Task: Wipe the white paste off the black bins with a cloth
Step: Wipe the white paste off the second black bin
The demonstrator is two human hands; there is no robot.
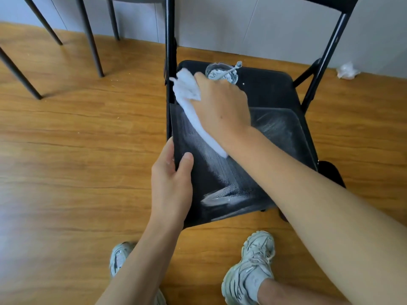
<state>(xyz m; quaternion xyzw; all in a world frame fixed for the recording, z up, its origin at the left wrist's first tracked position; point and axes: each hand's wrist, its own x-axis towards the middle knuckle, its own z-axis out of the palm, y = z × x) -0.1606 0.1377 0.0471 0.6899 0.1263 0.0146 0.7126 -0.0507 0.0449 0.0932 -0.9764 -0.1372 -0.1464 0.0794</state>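
We look down from head height at a black folding chair (275,89) on a wooden floor (77,128), with two black bins resting on its seat. The nearer black bin (211,172) lies under our hands, tilted toward us, its near edge overhanging the seat front. Our left hand (171,183) grips its left rim, thumb on the inner face and fingers wrapped round the outside, steadying it. Our right hand (222,104) reaches across to the far left corner of this bin, pressing a white cloth (189,95) against the surface; the fingers are curled over the bunched cloth, which trails back beneath the wrist.

White paste (220,197) shows as a thick streak near the bin's front edge, with thinner smeared haze running up the middle. The second bin (277,126), just to the right and partly hidden by our forearm, carries a faint white film too. Behind both, on the seat, a small clear dish (222,73) holds more paste and a toothbrush (233,68).

We judge the wiping of the first bin to be under way and far from done. The next move calls for drawing the cloth down toward us with firm pressure, over the heavy streak, while the left hand holds the bin from sliding off the seat
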